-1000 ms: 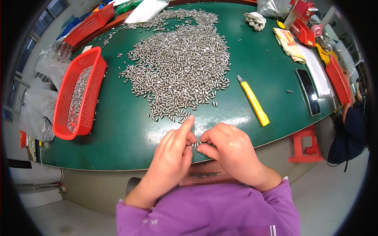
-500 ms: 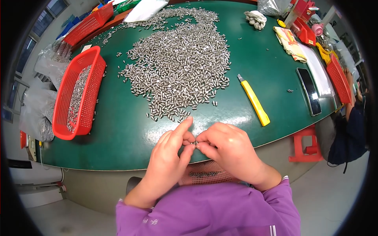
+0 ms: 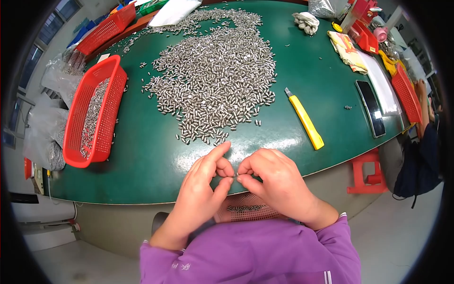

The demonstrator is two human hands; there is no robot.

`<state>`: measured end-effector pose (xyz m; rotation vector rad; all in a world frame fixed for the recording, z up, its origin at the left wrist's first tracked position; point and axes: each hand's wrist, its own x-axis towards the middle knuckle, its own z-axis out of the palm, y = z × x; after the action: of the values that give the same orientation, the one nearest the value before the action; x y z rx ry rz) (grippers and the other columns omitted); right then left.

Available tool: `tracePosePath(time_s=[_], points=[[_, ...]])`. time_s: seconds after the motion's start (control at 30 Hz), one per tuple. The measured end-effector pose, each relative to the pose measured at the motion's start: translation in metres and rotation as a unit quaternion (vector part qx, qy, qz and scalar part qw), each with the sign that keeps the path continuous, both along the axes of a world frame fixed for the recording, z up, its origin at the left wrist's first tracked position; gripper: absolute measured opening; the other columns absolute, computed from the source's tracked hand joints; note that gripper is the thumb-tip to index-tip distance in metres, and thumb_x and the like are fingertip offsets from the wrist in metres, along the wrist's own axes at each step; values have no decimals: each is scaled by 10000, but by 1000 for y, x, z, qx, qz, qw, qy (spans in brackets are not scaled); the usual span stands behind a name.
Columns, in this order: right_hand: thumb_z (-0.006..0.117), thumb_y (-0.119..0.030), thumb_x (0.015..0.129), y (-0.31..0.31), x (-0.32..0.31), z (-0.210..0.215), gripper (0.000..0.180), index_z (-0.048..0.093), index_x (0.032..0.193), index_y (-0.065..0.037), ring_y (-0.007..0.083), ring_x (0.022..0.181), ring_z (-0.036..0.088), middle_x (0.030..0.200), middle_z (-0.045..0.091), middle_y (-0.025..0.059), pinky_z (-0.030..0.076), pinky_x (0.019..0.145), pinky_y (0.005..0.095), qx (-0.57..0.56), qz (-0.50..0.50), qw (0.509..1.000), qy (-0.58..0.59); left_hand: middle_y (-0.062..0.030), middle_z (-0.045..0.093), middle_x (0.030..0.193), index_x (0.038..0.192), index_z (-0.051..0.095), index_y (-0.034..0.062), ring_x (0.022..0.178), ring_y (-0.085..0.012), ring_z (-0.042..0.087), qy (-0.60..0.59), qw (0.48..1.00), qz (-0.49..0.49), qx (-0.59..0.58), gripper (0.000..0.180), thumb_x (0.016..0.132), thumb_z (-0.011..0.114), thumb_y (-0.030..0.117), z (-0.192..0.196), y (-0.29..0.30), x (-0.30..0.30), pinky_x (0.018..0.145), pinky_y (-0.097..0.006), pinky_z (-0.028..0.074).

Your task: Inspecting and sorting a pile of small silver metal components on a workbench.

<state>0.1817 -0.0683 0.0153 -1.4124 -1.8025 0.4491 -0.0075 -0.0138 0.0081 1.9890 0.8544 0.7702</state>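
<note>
My left hand and my right hand meet just above the table's near edge. Thumb and fingers of each are closed in a pinch, the left forefinger raised. Between the fingertips a sliver of a small metal part shows; most of it is hidden. Beyond the hands lies a broad pile of small silvery bullet-shaped metal parts. Under my wrists, at my lap, a pinkish-red mesh basket holds more small metal parts.
On the green table, a yellow utility knife with its blade out lies right of the pile. Farther right are a phone and a cloth. A red basket of parts stands left. A red stool is below the table.
My fingertips have shifted slightly toward me, still pinched together. The left fingers have curled a little differently. The pile, knife and baskets look the same.
</note>
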Motion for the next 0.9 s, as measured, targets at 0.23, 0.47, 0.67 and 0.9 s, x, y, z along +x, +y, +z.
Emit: tracePosePath(time_s=[0.23,0.47,0.67,0.9], points=[[738,-12,793,-1,-4,-1,165,618,896,-57,289,785,619,844,619,72,508,716,406,20,5,1000,-18,-4,645,923,1450,513,36,868,-131,616,3,1000,4,11,685,803,697,-95,-1,0,3,801,-284,469],[735,-14,792,-2,-3,1,175,617,917,-46,297,810,627,874,626,82,517,746,415,20,10,999,-22,-65,657,938,1432,525,33,878,-214,618,24,995,-15,91,686,786,691,-128,0,-1,2,790,-345,532],[744,-29,791,-1,0,4,193,646,956,-45,301,861,636,909,640,90,525,772,412,4,37,999,-34,-79,663,927,1424,525,24,875,-234,616,35,993,-6,115,678,786,697,-126,0,-4,2,786,-353,540],[742,-47,823,-3,0,2,166,663,969,-58,306,865,626,936,632,93,524,765,409,15,32,998,-61,-81,680,920,1425,522,24,870,-244,626,32,989,-9,146,694,775,715,-123,-3,-6,0,782,-356,538]])
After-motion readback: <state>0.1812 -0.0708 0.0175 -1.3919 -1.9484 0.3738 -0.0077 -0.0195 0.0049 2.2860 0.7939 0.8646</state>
